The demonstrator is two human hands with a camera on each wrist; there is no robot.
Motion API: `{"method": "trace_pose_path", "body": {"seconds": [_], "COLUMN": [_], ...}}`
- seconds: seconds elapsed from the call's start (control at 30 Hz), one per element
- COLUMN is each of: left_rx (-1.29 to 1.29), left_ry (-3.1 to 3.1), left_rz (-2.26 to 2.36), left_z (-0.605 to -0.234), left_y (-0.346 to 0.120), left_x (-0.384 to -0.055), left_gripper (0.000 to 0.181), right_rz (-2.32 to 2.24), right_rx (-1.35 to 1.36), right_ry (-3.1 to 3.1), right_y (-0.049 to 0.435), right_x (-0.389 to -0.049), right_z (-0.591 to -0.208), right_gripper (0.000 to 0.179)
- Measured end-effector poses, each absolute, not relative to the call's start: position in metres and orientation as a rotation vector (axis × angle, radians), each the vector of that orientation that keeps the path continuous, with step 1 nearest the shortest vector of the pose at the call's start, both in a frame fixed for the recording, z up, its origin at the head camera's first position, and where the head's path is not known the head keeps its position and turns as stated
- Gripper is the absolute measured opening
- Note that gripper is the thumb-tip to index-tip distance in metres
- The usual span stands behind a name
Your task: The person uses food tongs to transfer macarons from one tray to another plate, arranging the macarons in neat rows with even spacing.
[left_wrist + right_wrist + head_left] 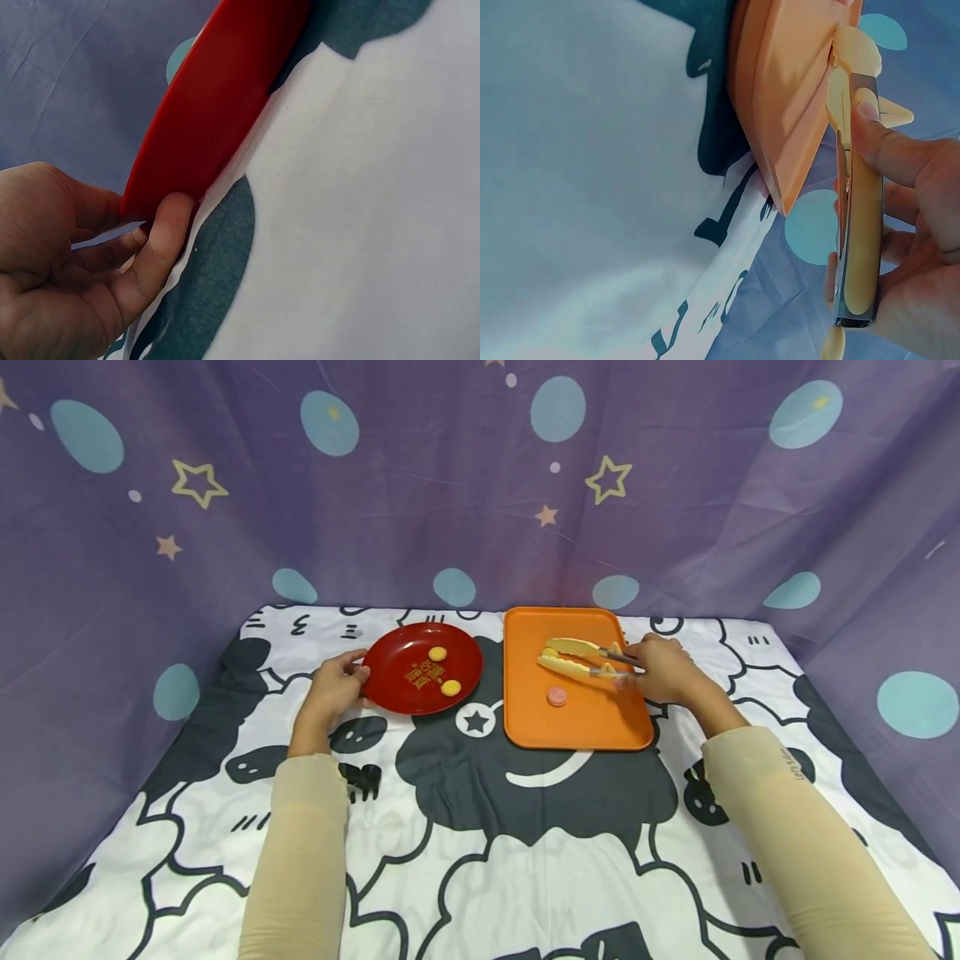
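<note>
My left hand point(330, 692) pinches the left rim of a red plate point(392, 652) with gold characters. Two small yellow discs lie on that plate, one point(437, 654) toward the back and one point(451, 688) toward the front right. In the right wrist view, my right hand point(922, 195) grips metal-handled tongs point(865, 217) with pale yellow tips. Over the orange tray point(592, 722), the tips stand on either side of another yellow disc point(551, 652); whether they squeeze it I cannot tell. A pink disc point(557, 696) lies on the tray in front of the tongs.
The plate and tray stand side by side, a small gap between them, on a white cloth point(540, 877) with dark sheep drawings. A purple curtain point(420, 485) with stars and blue ovals hangs behind and at both sides.
</note>
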State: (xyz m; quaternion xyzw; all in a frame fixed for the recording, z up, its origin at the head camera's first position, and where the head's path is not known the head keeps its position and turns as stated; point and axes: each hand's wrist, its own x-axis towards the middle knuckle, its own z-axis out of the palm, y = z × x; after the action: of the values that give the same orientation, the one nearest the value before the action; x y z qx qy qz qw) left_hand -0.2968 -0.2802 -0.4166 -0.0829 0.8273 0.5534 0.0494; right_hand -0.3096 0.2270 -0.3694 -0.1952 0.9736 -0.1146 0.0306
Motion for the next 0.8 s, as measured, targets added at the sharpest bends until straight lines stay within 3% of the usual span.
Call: {"method": "trace_pose_path", "body": {"seconds": [0.8], "left_rx": [-0.249], "left_ry": [2.522], "left_rz": [1.688], "left_z": [-0.4168], "left_y": [-0.2801], "left_x": [-0.2968], "left_gripper": [0.051], "right_rz": [-0.385], "right_rx": [-0.603], "right_ry": [3.019], "right_y": [0.2272], "right_x": [-0.3074], "right_z": [-0.3685], "right_gripper": [0.049]}}
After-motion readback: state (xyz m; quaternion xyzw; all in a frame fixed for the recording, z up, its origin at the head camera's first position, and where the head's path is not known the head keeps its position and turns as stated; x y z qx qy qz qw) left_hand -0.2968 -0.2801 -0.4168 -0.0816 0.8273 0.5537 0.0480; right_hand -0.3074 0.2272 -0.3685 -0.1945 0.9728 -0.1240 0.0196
